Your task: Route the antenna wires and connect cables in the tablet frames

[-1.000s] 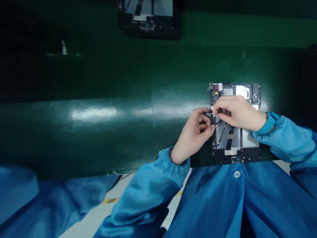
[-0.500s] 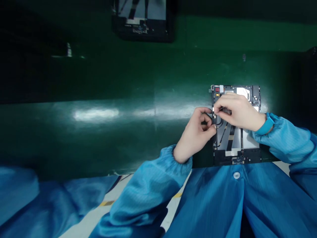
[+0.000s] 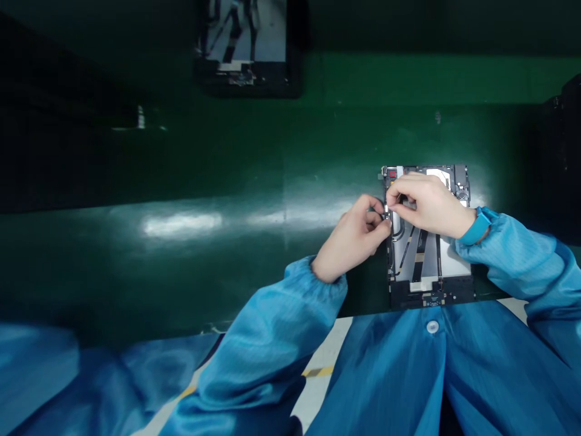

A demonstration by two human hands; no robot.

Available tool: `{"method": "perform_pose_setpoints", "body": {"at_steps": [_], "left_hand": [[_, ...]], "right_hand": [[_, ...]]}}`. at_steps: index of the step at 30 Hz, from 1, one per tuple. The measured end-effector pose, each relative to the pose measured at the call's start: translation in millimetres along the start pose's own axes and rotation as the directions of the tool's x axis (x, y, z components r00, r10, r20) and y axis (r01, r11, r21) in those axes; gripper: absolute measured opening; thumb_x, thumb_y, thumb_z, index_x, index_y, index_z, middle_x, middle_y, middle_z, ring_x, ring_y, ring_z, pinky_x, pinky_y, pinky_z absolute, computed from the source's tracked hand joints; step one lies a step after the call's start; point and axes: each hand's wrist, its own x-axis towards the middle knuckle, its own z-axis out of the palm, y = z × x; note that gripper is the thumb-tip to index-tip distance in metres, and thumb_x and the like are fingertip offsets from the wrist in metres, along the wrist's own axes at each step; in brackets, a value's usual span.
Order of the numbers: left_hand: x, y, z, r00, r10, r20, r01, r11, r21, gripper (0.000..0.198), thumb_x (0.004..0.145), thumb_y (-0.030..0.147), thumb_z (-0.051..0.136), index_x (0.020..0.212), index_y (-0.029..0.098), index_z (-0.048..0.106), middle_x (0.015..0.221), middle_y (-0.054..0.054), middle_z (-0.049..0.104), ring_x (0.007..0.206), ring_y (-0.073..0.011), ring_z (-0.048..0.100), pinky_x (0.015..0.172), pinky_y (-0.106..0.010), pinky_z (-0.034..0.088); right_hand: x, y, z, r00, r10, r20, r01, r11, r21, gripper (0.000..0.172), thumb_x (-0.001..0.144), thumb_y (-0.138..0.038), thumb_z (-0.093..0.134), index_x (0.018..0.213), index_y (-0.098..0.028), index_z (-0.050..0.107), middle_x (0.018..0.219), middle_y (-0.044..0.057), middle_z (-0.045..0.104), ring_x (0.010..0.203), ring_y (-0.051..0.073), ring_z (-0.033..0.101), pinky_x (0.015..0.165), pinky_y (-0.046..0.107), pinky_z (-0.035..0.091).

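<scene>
Glossy dark-green work surface, its near edge beside the wearer's blue cloth garment. An opened flat rectangular device, black-framed with silver-grey and white panels, lies at the right, close to the body, probably so that 2 hands can work on it comfortably. The right hand arches over it, thumb and forefinger narrowed to a pinch at its left edge; the left hand, curled, meets that edge from outside, apparently steadying it. Whether either grips a small part cannot be told. 1 similar black-and-silver unit lies well apart, farther back.
</scene>
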Motion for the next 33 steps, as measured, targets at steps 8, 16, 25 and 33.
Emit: {"method": "perform_pose_setpoints", "body": {"at_steps": [8,16,25,33], "left_hand": [[0,1,-2.1,0.999,-0.043,0.015,0.043,0.998,-0.051,0.021,0.082,0.020,0.059,0.094,0.024,0.041,0.052,0.013,0.051,0.036,-0.0073,0.046,0.041,-0.018,0.036],[10,13,-1.4,0.981,-0.191,0.029,0.193,0.968,-0.160,0.030,0.073,0.006,0.060,0.088,0.024,0.042,0.045,0.015,0.046,0.033,-0.0058,0.039,0.034,-0.015,0.027],[36,21,-6.4,0.987,-0.155,-0.045,0.138,0.954,-0.266,0.034,0.074,0.000,0.061,0.087,0.024,0.041,0.041,0.016,0.043,0.029,-0.0054,0.036,0.033,-0.014,0.024],[37,22,-2.9,0.986,-0.157,-0.051,0.143,0.966,-0.214,0.029,0.088,0.014,0.068,0.085,0.024,0.041,0.042,0.013,0.046,0.030,-0.0068,0.038,0.033,-0.017,0.022]], "right_hand": [[0,-1,0,1.000,0.015,0.024,-0.015,1.000,0.010,0.016,0.087,-0.006,0.055,0.084,-0.018,0.064,0.083,0.002,0.065,0.081,0.016,0.055,0.078,0.029,0.042],[3,1,0,0.994,0.079,-0.075,-0.082,0.996,-0.030,0.015,0.084,-0.007,0.057,0.083,-0.019,0.063,0.084,0.001,0.067,0.079,0.017,0.056,0.080,0.030,0.043],[3,-2,-6,0.950,0.262,-0.169,-0.268,0.963,-0.015,0.016,0.078,-0.007,0.064,0.087,-0.020,0.066,0.080,-0.001,0.070,0.074,0.016,0.059,0.077,0.029,0.045],[3,0,-4,0.955,0.238,-0.178,-0.253,0.965,-0.067,0.016,0.080,-0.006,0.060,0.088,-0.020,0.065,0.084,0.001,0.070,0.078,0.017,0.061,0.078,0.031,0.047]]}}
